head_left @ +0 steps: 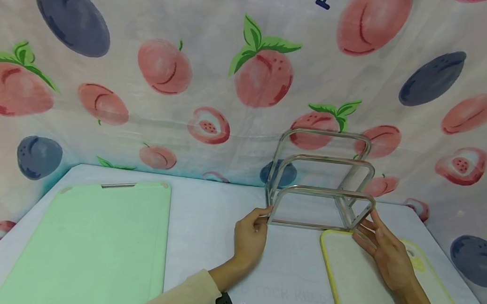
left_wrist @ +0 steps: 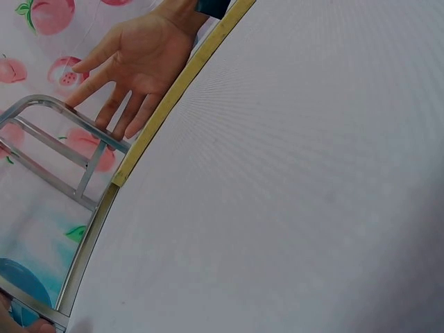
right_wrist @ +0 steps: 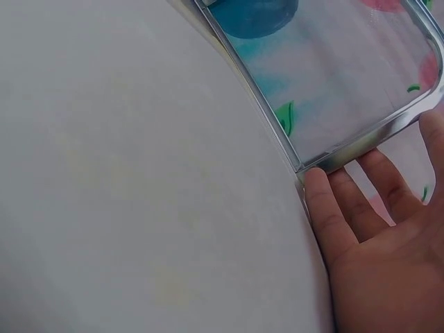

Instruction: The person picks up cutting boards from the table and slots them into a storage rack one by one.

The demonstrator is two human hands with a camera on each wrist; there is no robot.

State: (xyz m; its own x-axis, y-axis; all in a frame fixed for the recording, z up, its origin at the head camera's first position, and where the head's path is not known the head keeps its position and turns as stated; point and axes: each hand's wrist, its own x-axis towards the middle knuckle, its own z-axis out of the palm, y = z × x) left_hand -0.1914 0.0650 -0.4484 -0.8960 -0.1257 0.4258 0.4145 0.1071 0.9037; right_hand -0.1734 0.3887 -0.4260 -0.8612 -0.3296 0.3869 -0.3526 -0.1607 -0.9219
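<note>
A silver metal rack [head_left: 325,191] with several upright loops stands on the white table, toward the back right. My left hand [head_left: 250,237] grips its lower left corner with curled fingers. Only a bit of those left fingers [left_wrist: 35,327] shows in the left wrist view. At the rack's lower right corner, my right hand [head_left: 389,256] touches the metal with its fingers extended and spread. The right wrist view shows the right fingertips [right_wrist: 317,179] against the rack's bar [right_wrist: 374,139]. Below my right hand lies a white cutting board [head_left: 362,278] with a yellow rim.
A pale green board [head_left: 97,245] with a dark slot-like strip at its top lies on the left of the white table [head_left: 209,215]. Behind the table hangs a fruit-patterned cloth [head_left: 215,65], close behind the rack.
</note>
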